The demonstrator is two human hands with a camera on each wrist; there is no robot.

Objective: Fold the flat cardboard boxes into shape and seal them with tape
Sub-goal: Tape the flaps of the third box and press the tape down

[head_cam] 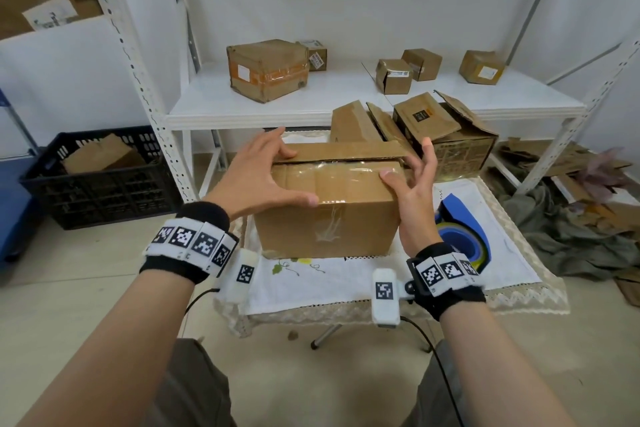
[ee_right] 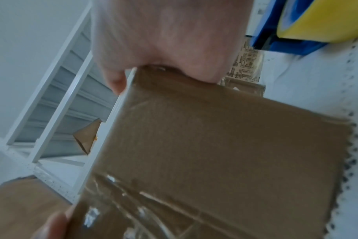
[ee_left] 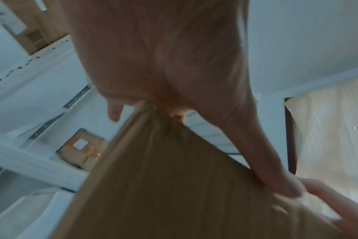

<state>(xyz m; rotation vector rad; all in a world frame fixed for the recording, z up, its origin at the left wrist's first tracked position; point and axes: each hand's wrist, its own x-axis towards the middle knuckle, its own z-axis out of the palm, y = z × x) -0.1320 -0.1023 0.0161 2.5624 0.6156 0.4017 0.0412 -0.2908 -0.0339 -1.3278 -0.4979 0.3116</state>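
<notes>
A brown cardboard box (head_cam: 329,218) stands on the cloth-covered small table (head_cam: 346,288). Clear tape shines along its top seam, and one far flap (head_cam: 346,149) lies slightly raised. My left hand (head_cam: 273,173) grips the top left corner, fingers over the far flap and thumb on the front edge. In the left wrist view the left hand (ee_left: 164,64) curls over the box (ee_left: 174,186). My right hand (head_cam: 412,170) presses its thumb on the taped top right corner, fingers spread loosely beside the box. The right wrist view shows the right hand (ee_right: 170,40) against the box (ee_right: 215,145).
A blue tape dispenser (head_cam: 460,236) with a yellow roll lies on the table right of the box. Open boxes (head_cam: 433,128) stand behind it. The white shelf (head_cam: 346,104) carries several boxes. A black crate (head_cam: 97,177) sits at left, with cardboard scraps (head_cam: 571,184) on the floor at right.
</notes>
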